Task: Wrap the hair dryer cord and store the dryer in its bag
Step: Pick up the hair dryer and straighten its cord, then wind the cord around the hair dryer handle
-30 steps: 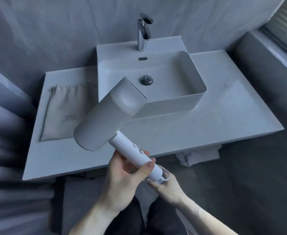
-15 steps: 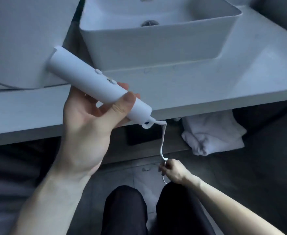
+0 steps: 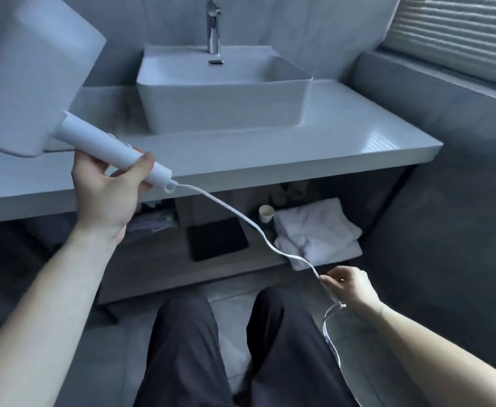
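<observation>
While the left hand (image 3: 106, 195) grips the hair dryer (image 3: 35, 71) by its handle above the worktop (image 3: 329, 142), the right hand (image 3: 349, 286) pinches the slack cord (image 3: 241, 215).

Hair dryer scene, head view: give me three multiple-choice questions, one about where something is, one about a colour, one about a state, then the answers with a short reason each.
1. Where do the folded white towels lie?
A. In the sink
B. On the shelf under the counter
C. On the counter top

2. What colour is the cord?
A. White
B. Black
C. Red

3. How is the hair dryer held?
A. It lies on the counter, untouched
B. The right hand grips its barrel
C. The left hand grips its handle

Answers:
1. B, the towels sit on the open shelf below the counter, beside a small paper cup.
2. A, the cord runs white from the handle's end down to the right hand, which pinches it.
3. C, fingers and thumb wrap round the handle, with the dryer lifted in front of the counter.
</observation>
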`<state>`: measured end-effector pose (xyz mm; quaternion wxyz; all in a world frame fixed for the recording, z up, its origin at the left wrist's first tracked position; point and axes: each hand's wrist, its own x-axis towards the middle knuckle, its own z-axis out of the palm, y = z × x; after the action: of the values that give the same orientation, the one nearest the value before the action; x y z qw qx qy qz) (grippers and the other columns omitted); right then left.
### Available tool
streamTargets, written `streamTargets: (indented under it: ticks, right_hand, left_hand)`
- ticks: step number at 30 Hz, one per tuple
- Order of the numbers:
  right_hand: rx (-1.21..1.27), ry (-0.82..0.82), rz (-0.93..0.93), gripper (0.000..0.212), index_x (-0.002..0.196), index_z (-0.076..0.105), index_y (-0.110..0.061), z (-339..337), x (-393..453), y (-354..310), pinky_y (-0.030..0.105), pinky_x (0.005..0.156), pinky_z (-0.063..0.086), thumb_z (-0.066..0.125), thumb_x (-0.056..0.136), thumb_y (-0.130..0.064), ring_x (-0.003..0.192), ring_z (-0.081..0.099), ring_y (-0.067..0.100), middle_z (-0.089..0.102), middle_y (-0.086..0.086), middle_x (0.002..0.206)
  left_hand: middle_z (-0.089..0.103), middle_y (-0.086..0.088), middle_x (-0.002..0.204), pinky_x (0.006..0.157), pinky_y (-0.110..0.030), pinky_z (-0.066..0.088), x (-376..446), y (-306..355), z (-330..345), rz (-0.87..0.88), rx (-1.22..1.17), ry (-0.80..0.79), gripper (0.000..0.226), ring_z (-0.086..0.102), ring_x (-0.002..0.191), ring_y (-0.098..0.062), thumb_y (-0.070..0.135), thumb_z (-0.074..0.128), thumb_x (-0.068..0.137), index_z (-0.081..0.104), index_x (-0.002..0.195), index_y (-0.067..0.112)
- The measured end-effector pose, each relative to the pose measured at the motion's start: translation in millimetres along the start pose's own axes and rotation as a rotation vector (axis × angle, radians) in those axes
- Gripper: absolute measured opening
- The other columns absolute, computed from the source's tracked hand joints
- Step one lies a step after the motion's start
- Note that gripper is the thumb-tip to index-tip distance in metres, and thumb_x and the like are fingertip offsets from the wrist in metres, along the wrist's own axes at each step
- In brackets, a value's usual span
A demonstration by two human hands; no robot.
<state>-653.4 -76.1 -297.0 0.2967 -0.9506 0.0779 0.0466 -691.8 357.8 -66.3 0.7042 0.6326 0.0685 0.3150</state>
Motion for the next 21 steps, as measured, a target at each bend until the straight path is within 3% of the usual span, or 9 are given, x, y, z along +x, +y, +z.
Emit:
streamTargets:
  ticks: [2, 4, 7, 9, 12, 16, 21]
  right_hand:
    - [0.004, 0.043, 0.061, 0.026, 0.067, 0.076, -0.024, -6, -5, 18, 0.027, 0.060, 0.050, 0.084, 0.085, -0.042, 0.067, 0.071, 0.009, 0.075, -0.006, 0.064]
    - [-0.051, 0.060, 0.171, 0.026, 0.071, 0.075, -0.022, -6, -9, 45, 0.032, 0.066, 0.052, 0.082, 0.089, -0.040, 0.074, 0.070, 0.021, 0.075, -0.001, 0.072]
    - [-0.197, -0.066, 0.286, 0.018, 0.092, 0.077, -0.016, 1, -13, 69, 0.034, 0.081, 0.058, 0.078, 0.093, -0.034, 0.099, 0.074, 0.031, 0.080, 0.009, 0.101]
    - [-0.259, -0.179, 0.262, 0.010, 0.089, 0.069, -0.024, 8, -18, 58, 0.028, 0.080, 0.053, 0.074, 0.090, -0.033, 0.106, 0.073, 0.028, 0.079, 0.006, 0.111]
    - [-0.173, -0.273, 0.135, 0.018, 0.100, 0.067, -0.024, 16, -22, 9, 0.025, 0.079, 0.050, 0.074, 0.087, -0.033, 0.109, 0.073, 0.022, 0.075, -0.002, 0.113]
    - [0.321, -0.144, -0.181, 0.051, 0.139, 0.062, -0.020, -2, -50, -98, 0.026, 0.103, 0.051, 0.079, 0.091, -0.024, 0.127, 0.065, 0.015, 0.068, -0.006, 0.136]
    - [0.659, -0.141, -0.579, 0.067, 0.142, 0.055, -0.041, -59, -118, -211, 0.009, 0.099, 0.049, 0.085, 0.086, -0.021, 0.127, 0.060, -0.008, 0.065, -0.023, 0.137]
  left_hand:
    - [0.064, 0.000, 0.106, 0.082, -0.051, 0.068, 12, 10, -5, 0.019, 0.023, 0.065, 0.042, 0.074, 0.095, -0.012, 0.001, 0.080, 0.091, 0.051, 0.107, 0.027]
    - [0.063, -0.005, 0.112, 0.079, -0.048, 0.068, 20, 23, -11, 0.032, 0.021, 0.112, 0.043, 0.074, 0.097, -0.012, 0.005, 0.082, 0.089, 0.050, 0.112, 0.022]
    - [0.062, -0.007, 0.113, 0.076, -0.042, 0.068, 24, 40, -19, 0.041, -0.021, 0.151, 0.045, 0.074, 0.101, -0.014, 0.008, 0.081, 0.089, 0.048, 0.118, 0.014]
    - [0.063, -0.004, 0.110, 0.075, -0.040, 0.068, 19, 45, -19, 0.004, -0.067, 0.121, 0.042, 0.075, 0.101, -0.016, 0.008, 0.080, 0.091, 0.048, 0.118, 0.013]
    - [0.062, -0.002, 0.106, 0.076, -0.042, 0.067, -2, 45, -10, -0.043, -0.098, 0.032, 0.040, 0.074, 0.100, -0.019, 0.005, 0.080, 0.093, 0.049, 0.118, 0.013]
    - [0.063, -0.002, 0.102, 0.074, -0.041, 0.067, -40, 45, 13, -0.069, -0.116, -0.055, 0.035, 0.073, 0.098, -0.023, 0.001, 0.078, 0.093, 0.053, 0.111, 0.017]
    - [0.067, -0.009, 0.104, 0.076, -0.041, 0.068, -84, 47, 43, -0.071, -0.097, -0.168, 0.033, 0.076, 0.105, -0.037, 0.003, 0.083, 0.088, 0.057, 0.109, 0.008]
